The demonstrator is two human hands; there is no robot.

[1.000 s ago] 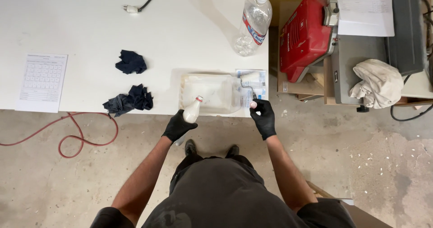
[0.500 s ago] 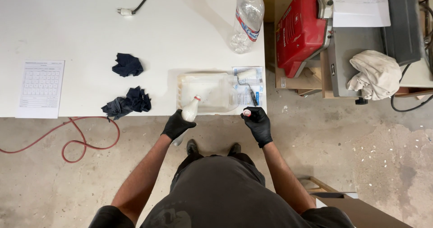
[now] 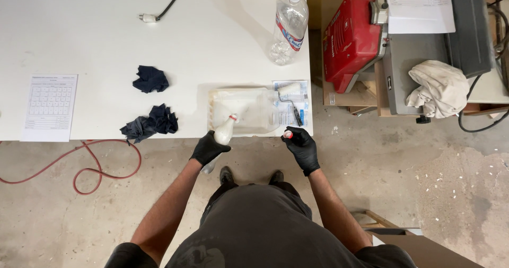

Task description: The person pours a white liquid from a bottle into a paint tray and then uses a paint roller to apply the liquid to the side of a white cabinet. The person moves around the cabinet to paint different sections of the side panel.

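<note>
Looking straight down at the white counter (image 3: 106, 45), and both gloved hands are working at its near edge. The left hand (image 3: 208, 148), in a black glove, has its fingers (image 3: 220, 147) clenched around the body of a small white bottle (image 3: 224, 132), which is tilted so its neck points toward one o'clock, over the lip of a clear plastic tray (image 3: 244, 109). The bottle's mouth looks uncapped, with a touch of red at the neck. The right hand (image 3: 302, 147), also in black, pinches a small red cap (image 3: 288, 134) between fingertips, just off the counter's edge at three o'clock from the bottle; the two hands are apart, with the tray's near corner between them.

The tray lies flat on the counter at twelve o'clock from the hands, pale and whitish inside. Just beside it at three o'clock a small paint roller (image 3: 290, 95) lies on a printed sheet (image 3: 302, 111), white sleeve up top and dark handle angled down toward five o'clock. Farther up, at one o'clock, a clear plastic water bottle (image 3: 287, 27) stands near the counter's right edge.

Over at nine o'clock from the tray, two dark crumpled cloths (image 3: 151, 122) lie well apart from the hands, and a printed paper form (image 3: 50, 106) lies flat beyond them. A red hose (image 3: 79, 164) loops on the concrete floor below
</note>
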